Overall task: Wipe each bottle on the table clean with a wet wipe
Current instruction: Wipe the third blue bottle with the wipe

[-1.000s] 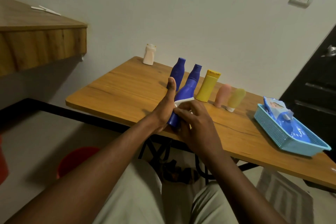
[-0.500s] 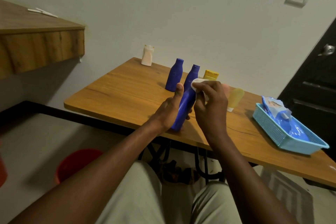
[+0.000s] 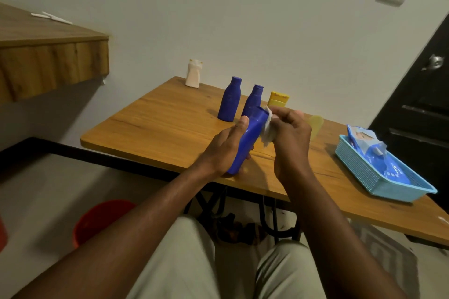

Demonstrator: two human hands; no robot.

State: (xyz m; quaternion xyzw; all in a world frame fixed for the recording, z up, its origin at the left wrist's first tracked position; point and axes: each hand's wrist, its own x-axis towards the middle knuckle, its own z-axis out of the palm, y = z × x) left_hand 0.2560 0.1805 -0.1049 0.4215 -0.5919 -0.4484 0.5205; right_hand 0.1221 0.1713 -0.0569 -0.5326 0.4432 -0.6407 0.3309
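My left hand (image 3: 222, 150) grips a blue bottle (image 3: 246, 143) around its lower body and holds it tilted just above the table's front edge. My right hand (image 3: 290, 136) pinches a white wet wipe (image 3: 267, 128) against the right side of the bottle's neck. Behind stand two more blue bottles (image 3: 229, 99) (image 3: 252, 99), a yellow bottle (image 3: 278, 99) and, farther back, a white bottle (image 3: 193, 74). A pale yellow tube (image 3: 315, 125) shows partly behind my right hand.
A light-blue basket (image 3: 359, 167) on the wooden table (image 3: 155, 124) holds a blue pack of wipes (image 3: 371, 153) at the right. A wooden shelf (image 3: 48, 56) juts out at the left. A red bucket (image 3: 99, 221) sits on the floor. A dark door (image 3: 418, 109) stands at the right.
My right hand slid the wipe from the held bottle's lower body up to its top, and it now rests beside the neck. The left hand lifted the bottle more upright.
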